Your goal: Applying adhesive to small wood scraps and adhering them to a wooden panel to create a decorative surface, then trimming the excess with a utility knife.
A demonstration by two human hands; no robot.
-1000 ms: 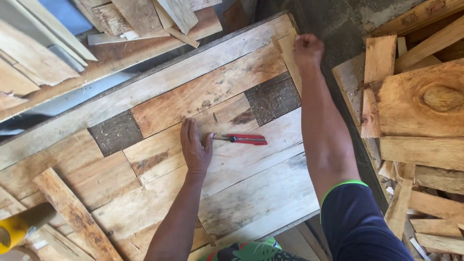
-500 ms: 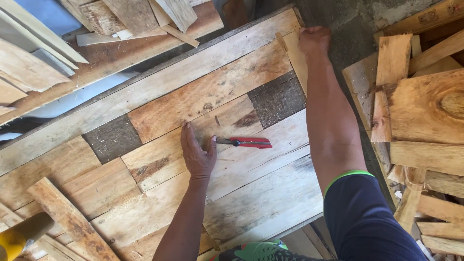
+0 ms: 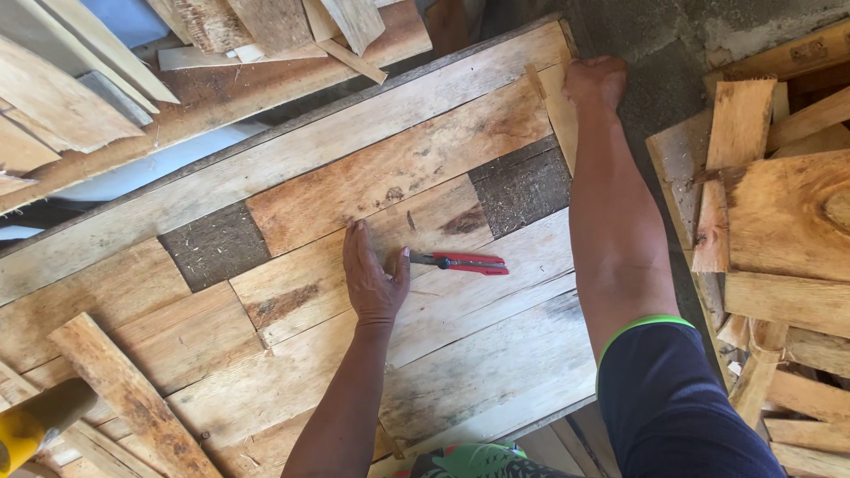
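A panel of joined pallet planks (image 3: 460, 354) lies in front of me, with two dark rough patches (image 3: 522, 186) set into it. My left hand (image 3: 374, 281) rests flat, palm down, on a pale plank near the middle and holds nothing. Just right of its thumb a red-handled tool (image 3: 462, 262) lies on the wood. My right arm reaches to the panel's far right corner, where my right hand (image 3: 595, 81) is closed in a fist on a narrow wooden strip (image 3: 560, 106) at the panel's edge.
Loose boards and offcuts (image 3: 779, 212) are piled on the right. More planks (image 3: 80, 97) are stacked at the upper left. A short board (image 3: 124, 389) lies across the panel's lower left, beside a yellow-handled object (image 3: 22, 434). A green shoe (image 3: 482, 462) shows at the bottom.
Both hands keep their places on the panel. The view has shifted slightly, so everything sits a little further right in the frame.
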